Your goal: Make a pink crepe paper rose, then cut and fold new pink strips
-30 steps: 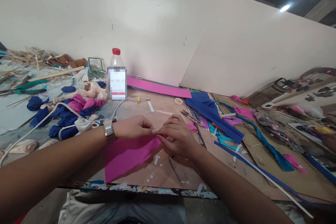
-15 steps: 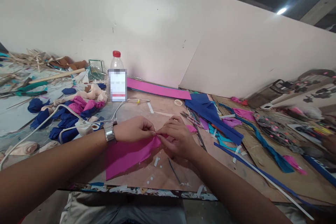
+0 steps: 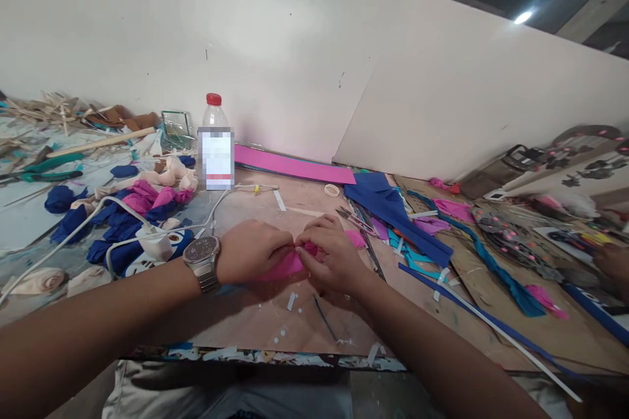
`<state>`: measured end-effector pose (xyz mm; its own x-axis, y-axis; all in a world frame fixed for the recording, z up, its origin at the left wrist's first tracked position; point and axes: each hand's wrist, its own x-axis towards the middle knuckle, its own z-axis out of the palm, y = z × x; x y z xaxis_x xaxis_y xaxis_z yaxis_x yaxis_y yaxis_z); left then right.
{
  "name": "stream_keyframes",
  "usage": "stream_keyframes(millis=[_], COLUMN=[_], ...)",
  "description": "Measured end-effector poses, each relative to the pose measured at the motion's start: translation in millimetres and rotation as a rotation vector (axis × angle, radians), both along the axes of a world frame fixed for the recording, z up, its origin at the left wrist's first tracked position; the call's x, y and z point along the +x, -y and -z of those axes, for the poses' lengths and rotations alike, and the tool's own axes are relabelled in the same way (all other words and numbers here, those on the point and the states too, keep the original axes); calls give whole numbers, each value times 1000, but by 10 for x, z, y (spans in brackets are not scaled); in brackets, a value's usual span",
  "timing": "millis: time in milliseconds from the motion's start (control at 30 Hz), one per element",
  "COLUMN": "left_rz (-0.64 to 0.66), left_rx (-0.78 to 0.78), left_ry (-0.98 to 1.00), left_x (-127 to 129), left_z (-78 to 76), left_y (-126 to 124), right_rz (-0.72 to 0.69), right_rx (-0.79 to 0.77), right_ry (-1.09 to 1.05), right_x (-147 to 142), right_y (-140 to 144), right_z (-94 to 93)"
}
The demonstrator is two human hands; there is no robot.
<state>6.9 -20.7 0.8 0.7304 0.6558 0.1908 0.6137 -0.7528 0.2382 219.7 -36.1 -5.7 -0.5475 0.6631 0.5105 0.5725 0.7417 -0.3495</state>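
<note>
Over the middle of the board, my left hand (image 3: 253,250) and my right hand (image 3: 335,256) meet, thumbs and fingers closed on a piece of pink crepe paper (image 3: 285,267). Part of the paper shows below and between the fingers; the rest is hidden by the hands. A watch sits on my left wrist. Scissors (image 3: 351,217) lie just beyond my right hand, beside a scrap of pink paper (image 3: 356,239). A roll of pale tape (image 3: 331,190) rests farther back.
A long pink strip (image 3: 295,163) lies along the wall near a red-capped bottle (image 3: 214,114). Crumpled blue and pink bundles and a power strip (image 3: 164,249) with a white cable are on the left. Folded blue paper (image 3: 398,213) lies right; another person's hand (image 3: 612,262) shows at the right edge.
My left hand has turned inward, bringing the watch face into view. The pink sheet that spread out below my left wrist is now gathered up close to both hands.
</note>
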Motion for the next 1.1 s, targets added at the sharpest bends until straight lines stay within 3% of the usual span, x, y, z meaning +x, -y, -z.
stream_keyframes(millis=[300,500,767,1100], left_rz=[41,-8,41,68], left_rx=[-16,-61,-234,-294], left_ry=[31,29,174,167], left_x=[8,14,-48,-68], left_z=[-30,-44,-105,-96], left_y=[21,3,-23,-61], right_rz=[-12,-24,-28,-18], right_rx=[-159,-116,-69,-37], right_ry=[-80,-57,-32,20], right_x=[4,4,17,13], right_y=[36,38,12,16], right_z=[-19,-45,-55,-65])
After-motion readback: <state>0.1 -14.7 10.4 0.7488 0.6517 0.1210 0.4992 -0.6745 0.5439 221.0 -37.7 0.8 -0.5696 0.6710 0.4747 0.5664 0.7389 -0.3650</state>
